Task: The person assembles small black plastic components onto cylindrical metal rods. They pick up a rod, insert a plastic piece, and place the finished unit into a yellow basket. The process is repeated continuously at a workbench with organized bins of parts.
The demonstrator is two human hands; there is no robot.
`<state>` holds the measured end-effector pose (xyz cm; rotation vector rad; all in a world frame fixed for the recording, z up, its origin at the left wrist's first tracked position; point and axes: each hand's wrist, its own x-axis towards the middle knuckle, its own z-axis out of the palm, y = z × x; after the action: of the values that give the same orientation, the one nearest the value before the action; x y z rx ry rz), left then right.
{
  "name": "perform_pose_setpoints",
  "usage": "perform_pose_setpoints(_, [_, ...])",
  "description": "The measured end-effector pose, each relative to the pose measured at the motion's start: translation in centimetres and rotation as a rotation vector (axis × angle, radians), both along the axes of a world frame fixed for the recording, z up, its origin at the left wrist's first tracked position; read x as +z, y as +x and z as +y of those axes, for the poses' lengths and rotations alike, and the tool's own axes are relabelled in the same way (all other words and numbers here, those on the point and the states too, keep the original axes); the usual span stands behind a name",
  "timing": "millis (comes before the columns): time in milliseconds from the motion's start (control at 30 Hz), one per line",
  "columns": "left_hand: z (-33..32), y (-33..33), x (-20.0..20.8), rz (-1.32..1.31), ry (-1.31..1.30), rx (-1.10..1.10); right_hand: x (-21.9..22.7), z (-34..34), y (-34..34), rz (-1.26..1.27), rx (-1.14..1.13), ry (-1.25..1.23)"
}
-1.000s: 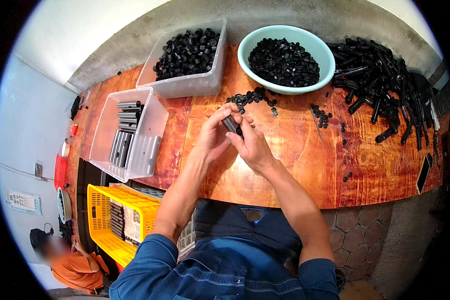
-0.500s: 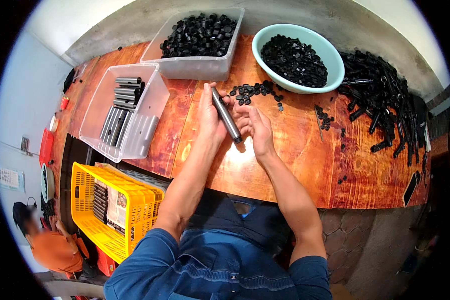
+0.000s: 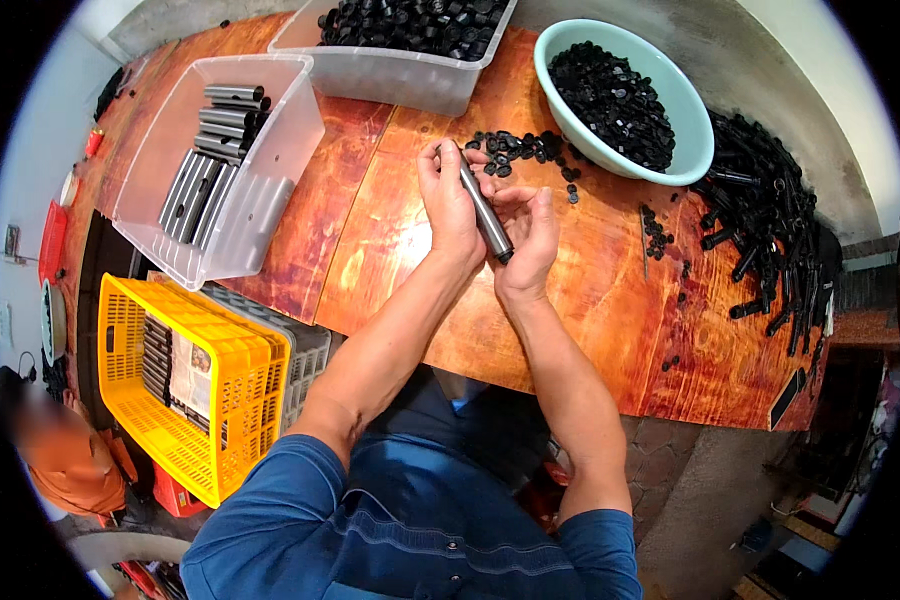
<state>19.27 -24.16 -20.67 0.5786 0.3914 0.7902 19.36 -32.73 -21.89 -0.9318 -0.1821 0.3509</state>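
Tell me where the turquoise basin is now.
In the head view, upper right, the turquoise basin stands on the table, left of the pile of black parts.

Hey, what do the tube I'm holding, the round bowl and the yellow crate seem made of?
Tube: probably metal, satin dark grey, from its bright lengthwise highlight, though coated plastic is possible. Bowl: likely plastic, smooth pale blue-green, judging by its even colour. Crate: likely moulded plastic, slightly glossy, given its uniform yellow lattice walls.

Holds a dark-grey cylindrical tube in bare left hand, beside bare right hand, over orange-brown wooden table.
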Motion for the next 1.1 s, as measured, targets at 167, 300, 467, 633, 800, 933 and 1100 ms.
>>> perform_pose_setpoints(167, [0.0,0.0,0.0,0.033,0.052,0.028,0.1,0.0,0.2,0.074,0.037,0.045])
perform_pose_setpoints(300, [-0.3,-0.1,0.4,0.025,0.066,-0.005,0.0,-0.1,0.1,0.092,-0.018,0.015])
perform_pose_setpoints(467, [-0.6,-0.3,0.0,0.020,0.000,-0.076,0.4,-0.4,-0.6,0.069,-0.087,-0.037])
perform_pose_setpoints(633, [-0.8,-0.4,0.6,0.030,-0.038,-0.132,-0.2,-0.4,-0.9,0.058,-0.159,-0.083])
perform_pose_setpoints(800, [-0.9,-0.4,0.7,-0.038,-0.056,-0.140,0.5,-0.3,0.4,0.193,-0.125,0.057])
perform_pose_setpoints(933, [-0.5,-0.9,0.9,-0.077,-0.017,-0.190,0.4,-0.9,1.2,0.329,-0.008,0.192])
perform_pose_setpoints(1100, [-0.1,-0.8,0.4,0.031,0.060,-0.120,0.5,-1.0,1.3,0.309,0.005,0.185])
